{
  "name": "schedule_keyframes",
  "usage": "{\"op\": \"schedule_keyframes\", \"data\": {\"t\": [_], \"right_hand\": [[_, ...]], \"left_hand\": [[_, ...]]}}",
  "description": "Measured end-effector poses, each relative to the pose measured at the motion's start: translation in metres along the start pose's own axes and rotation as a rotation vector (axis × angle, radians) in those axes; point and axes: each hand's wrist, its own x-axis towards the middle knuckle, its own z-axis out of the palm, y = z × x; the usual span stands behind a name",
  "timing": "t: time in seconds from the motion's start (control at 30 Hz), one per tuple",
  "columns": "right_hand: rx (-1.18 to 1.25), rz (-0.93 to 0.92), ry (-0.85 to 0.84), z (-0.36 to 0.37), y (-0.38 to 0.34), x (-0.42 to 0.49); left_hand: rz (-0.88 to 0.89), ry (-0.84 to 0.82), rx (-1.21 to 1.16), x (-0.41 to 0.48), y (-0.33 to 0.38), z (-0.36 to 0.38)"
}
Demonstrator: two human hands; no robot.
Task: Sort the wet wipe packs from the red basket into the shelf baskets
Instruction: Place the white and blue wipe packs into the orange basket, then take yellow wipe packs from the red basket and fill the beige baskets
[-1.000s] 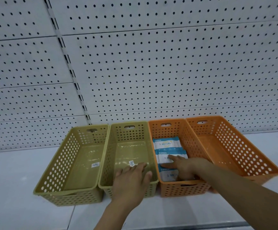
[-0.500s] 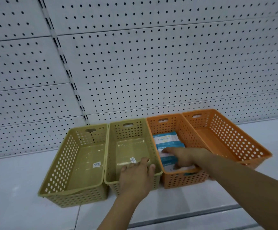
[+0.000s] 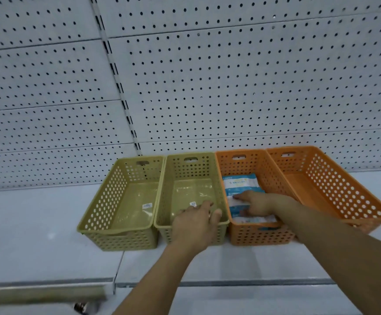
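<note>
Several blue-and-white wet wipe packs (image 3: pixel 240 183) lie in a row inside the left orange basket (image 3: pixel 260 236) on the shelf. My right hand (image 3: pixel 256 204) is inside that basket, its fingers stretched flat on the packs. My left hand (image 3: pixel 196 221) rests with relaxed fingers over the front rim of the second green basket (image 3: pixel 164 225), which holds only a small label. The red basket is out of view.
A first green basket (image 3: pixel 116 237) stands at the far left and a second orange basket (image 3: pixel 335 194) at the far right, both without packs. White pegboard backs the shelf. The shelf's front edge (image 3: pixel 230 283) runs below my arms; a blurred bar (image 3: pixel 41 294) shows at lower left.
The view has pulled back and shifted, so the baskets sit higher and the shelf edge shows. My right hand stays on the packs in the orange basket; my left stays on the green basket's rim.
</note>
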Motion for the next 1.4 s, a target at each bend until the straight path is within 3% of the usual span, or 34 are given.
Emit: {"op": "schedule_keyframes", "data": {"t": [0.13,0.3,0.43,0.7,0.97,1.17,1.4], "right_hand": [[0.352,-0.036,0.28,0.009,-0.011,-0.038],[0.314,-0.228,0.737,0.058,-0.049,-0.1],[0.426,-0.348,0.864,0.113,-0.091,-0.14],[0.544,-0.352,0.55,0.218,-0.214,-0.144],[0.615,-0.385,0.177,0.344,-0.433,-0.095],[0.572,-0.446,-0.142,0.428,-0.584,-0.066],[0.365,-0.436,-0.35,0.502,-0.676,-0.013]], "left_hand": [[0.072,0.017,0.027,-0.021,-0.005,0.0],[0.069,0.256,-0.172,-0.075,-0.021,0.006],[0.008,0.374,-0.344,-0.136,-0.049,0.012],[-0.275,0.278,-0.568,-0.26,-0.162,0.044],[-0.595,0.087,-0.656,-0.393,-0.378,0.057],[-0.933,0.009,-0.772,-0.491,-0.537,0.07],[-1.185,-0.032,-0.882,-0.524,-0.654,0.101]]}}
